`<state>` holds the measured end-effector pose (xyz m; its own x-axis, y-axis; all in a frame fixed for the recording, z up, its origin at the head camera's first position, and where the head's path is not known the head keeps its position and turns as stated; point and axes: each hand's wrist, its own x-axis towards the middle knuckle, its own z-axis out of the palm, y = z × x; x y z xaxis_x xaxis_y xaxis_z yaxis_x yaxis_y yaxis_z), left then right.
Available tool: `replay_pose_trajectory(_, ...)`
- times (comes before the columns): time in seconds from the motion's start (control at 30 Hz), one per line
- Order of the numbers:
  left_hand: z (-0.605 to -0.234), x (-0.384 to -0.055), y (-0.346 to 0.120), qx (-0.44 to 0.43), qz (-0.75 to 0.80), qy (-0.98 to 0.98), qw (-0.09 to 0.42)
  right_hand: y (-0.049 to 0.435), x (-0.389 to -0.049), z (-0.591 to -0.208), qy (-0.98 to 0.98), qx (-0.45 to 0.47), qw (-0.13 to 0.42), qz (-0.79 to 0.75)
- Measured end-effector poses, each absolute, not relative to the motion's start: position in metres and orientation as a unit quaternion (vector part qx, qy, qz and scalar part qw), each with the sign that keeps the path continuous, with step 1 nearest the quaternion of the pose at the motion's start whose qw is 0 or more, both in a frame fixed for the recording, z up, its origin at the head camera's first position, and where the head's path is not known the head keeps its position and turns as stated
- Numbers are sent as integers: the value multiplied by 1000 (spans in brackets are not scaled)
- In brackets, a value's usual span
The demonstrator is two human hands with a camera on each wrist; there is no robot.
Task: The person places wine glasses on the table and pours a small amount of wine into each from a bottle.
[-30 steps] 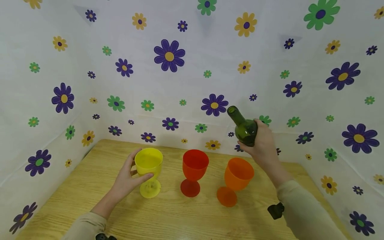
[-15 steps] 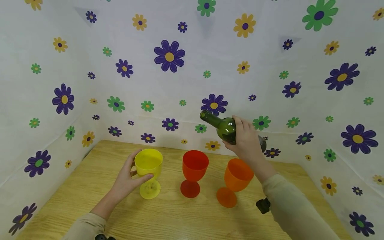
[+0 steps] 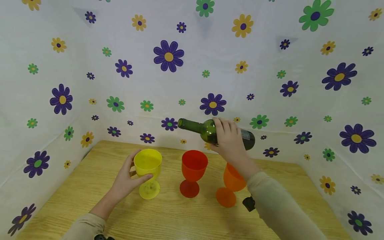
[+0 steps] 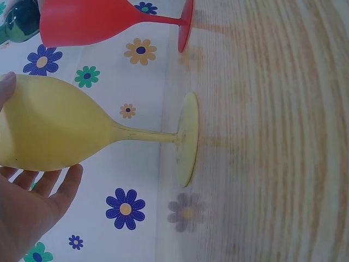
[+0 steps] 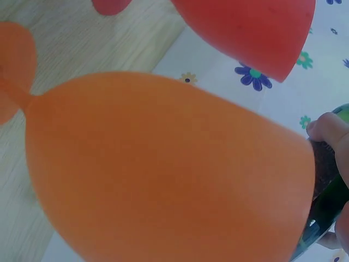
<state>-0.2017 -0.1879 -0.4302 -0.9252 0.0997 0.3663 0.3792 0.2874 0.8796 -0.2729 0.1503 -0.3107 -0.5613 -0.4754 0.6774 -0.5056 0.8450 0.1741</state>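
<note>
Preparing to pour seems the step: the right hand (image 3: pixel 230 140) grips the green bottle (image 3: pixel 207 131), tilted above the bench (image 3: pixel 180 220), while the left hand (image 3: pixel 127 182) curls round the upright yellow goblet (image 3: pixel 148 163); next probably calls for bringing bottle over goblet

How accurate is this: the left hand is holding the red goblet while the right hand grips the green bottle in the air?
One thing is wrong: the left hand holds the yellow goblet. The head view shows the red goblet with no hand on it. The right hand does grip the green bottle in the air.
</note>
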Motion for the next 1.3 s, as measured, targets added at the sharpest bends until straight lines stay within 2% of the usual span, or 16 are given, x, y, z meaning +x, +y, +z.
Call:
replay_pose_trajectory(0.2, -429, -201, -188, -150, -576, -794, 120, 136, -270, -311, -882, 286, 374, -4)
replay_pose_trajectory(0.67, -429, -203, -187, -147, -579, -793, 119, 124, -277, -320, -844, 330, 421, -51)
replay_pose_trajectory(1.3, -430, -204, -186, -145, -577, -795, 118, 114, -280, -326, -834, 331, 432, -95)
